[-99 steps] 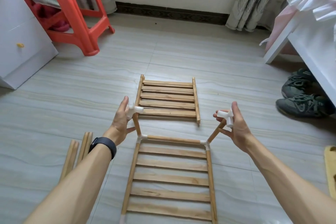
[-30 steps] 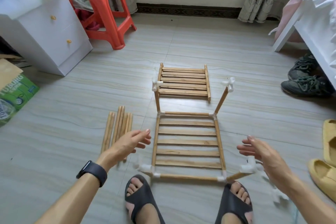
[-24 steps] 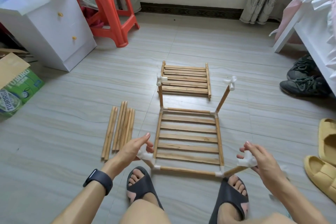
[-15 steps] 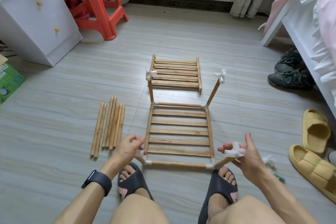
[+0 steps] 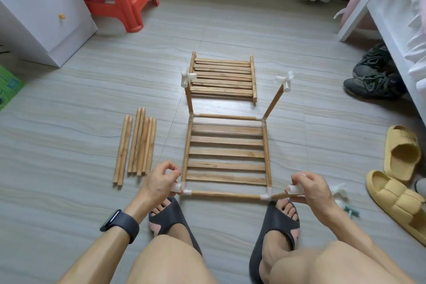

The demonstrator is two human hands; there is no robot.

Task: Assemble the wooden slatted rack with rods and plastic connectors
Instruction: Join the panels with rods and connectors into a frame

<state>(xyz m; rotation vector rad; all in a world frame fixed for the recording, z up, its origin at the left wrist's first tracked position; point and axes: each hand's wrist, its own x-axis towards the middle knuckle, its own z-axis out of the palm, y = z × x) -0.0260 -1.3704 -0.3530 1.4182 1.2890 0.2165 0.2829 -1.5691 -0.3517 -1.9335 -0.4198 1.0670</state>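
We're crouched over the slatted panel [image 5: 227,152], which lies flat on the floor [image 5: 230,18] just ahead of our feet, framed by rods with white joints at all four corners. At the far end two uprights are in, and each carries its cap: the far-left connector [image 5: 187,78] and the far-right connector [image 5: 284,80]. Now the near end: our left hand [image 5: 161,182] has its fingers curled round the near-left connector [image 5: 175,187], and our right hand [image 5: 309,188] pinches the near-right connector [image 5: 294,189] on its slanting rod, so we judge these two are being seated. That leaves plenty to do. The second slatted panel [image 5: 222,77] waits flat beyond the uprights, the loose rods [image 5: 136,145] lie bundled to the left, and spare connectors [image 5: 341,196] sit by our right wrist. No box or tray holds any parts; the white cabinet [image 5: 34,7] is closed, and we can't see into the green box [image 5: 9,85].
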